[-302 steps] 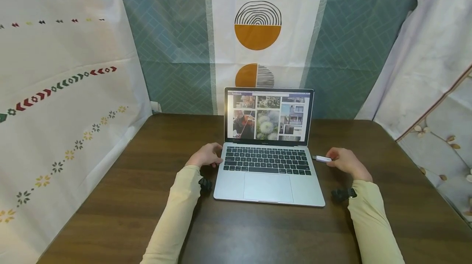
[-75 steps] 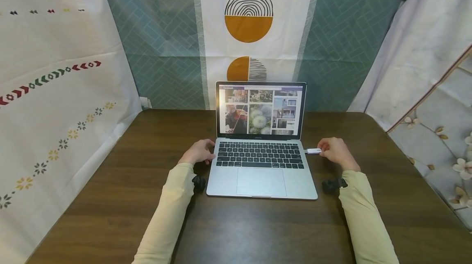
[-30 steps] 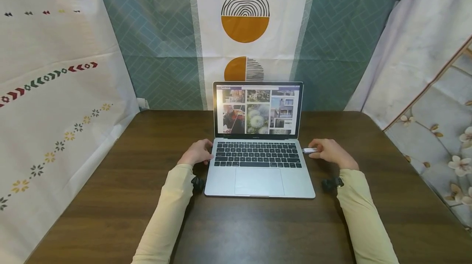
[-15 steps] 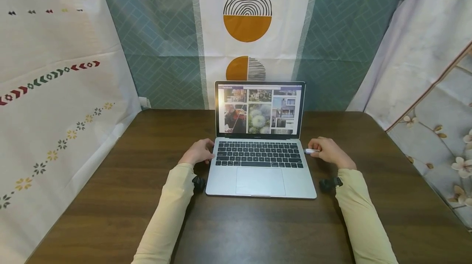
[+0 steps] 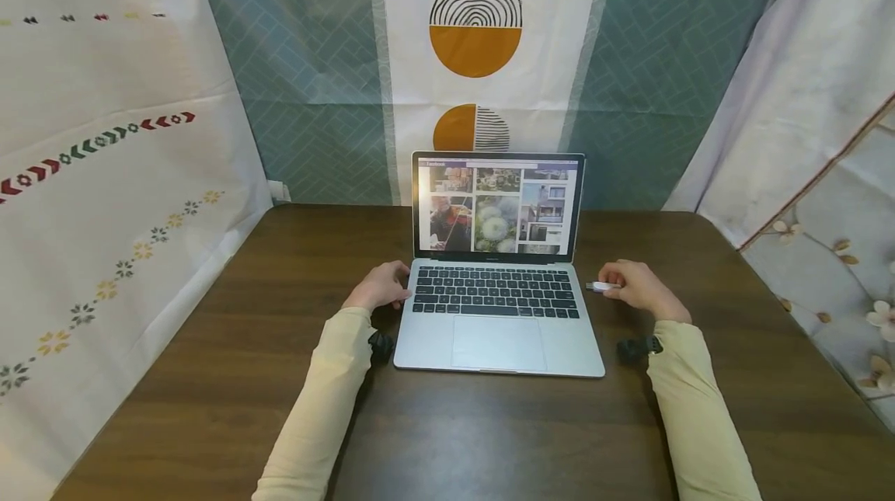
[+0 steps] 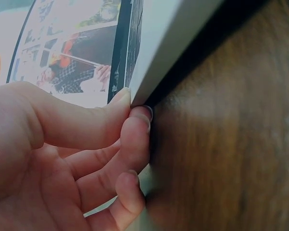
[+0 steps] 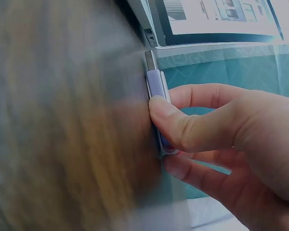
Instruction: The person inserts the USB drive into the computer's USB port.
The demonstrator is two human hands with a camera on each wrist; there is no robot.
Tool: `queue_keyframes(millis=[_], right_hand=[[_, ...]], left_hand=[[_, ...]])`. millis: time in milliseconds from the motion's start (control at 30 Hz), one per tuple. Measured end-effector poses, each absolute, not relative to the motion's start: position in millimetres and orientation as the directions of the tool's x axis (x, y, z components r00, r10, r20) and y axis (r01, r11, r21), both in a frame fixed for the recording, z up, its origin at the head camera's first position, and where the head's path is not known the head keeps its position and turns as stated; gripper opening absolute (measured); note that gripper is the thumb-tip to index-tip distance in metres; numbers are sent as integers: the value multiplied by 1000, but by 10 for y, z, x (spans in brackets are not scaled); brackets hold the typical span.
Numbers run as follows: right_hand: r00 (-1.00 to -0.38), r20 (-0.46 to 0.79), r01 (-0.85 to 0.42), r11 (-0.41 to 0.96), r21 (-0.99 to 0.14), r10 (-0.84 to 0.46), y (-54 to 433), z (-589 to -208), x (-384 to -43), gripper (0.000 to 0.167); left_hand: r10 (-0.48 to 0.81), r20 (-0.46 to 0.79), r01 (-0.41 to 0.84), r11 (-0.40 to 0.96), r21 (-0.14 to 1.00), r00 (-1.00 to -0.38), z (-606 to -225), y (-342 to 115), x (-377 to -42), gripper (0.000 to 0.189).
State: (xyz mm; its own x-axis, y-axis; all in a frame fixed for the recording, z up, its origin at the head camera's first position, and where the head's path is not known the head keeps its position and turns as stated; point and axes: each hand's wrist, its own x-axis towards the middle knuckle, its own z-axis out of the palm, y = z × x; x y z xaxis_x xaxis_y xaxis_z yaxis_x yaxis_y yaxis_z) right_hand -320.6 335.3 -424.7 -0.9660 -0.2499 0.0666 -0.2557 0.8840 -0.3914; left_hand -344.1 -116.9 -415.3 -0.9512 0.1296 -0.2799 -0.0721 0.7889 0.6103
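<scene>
An open silver laptop (image 5: 498,343) stands on the wooden table, its screen lit with a page of photos. At its left edge my left hand (image 5: 377,287) grips the base; in the left wrist view the thumb lies on the top edge and a curled finger (image 6: 137,132) is at the underside. Beside the right edge, my right hand (image 5: 639,290) pinches a white USB flash drive (image 5: 601,287) between thumb and fingers. The right wrist view shows its bare metal plug (image 7: 150,60) pointing at the laptop's side, apart from a port (image 7: 150,37) there.
Brown wooden table top (image 5: 447,431) surrounds the laptop. A patterned green and white cloth (image 5: 315,97) hangs behind it, with white printed cloths at the left (image 5: 105,190) and right (image 5: 825,198). Black wrist cameras sit on both wrists.
Over the last second my right hand has drawn the flash drive rightward, from against the laptop's side to a small gap. My left hand keeps its grip. The head view has shifted slightly.
</scene>
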Motion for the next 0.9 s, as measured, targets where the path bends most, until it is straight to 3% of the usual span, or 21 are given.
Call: queue_keyframes(millis=[900], right_hand=[[-943, 104, -329, 849, -414, -315, 3271, -4291, -3214, 15]], left_hand=[[132, -278, -66, 795, 603, -952, -4150, -1153, -3437, 48]])
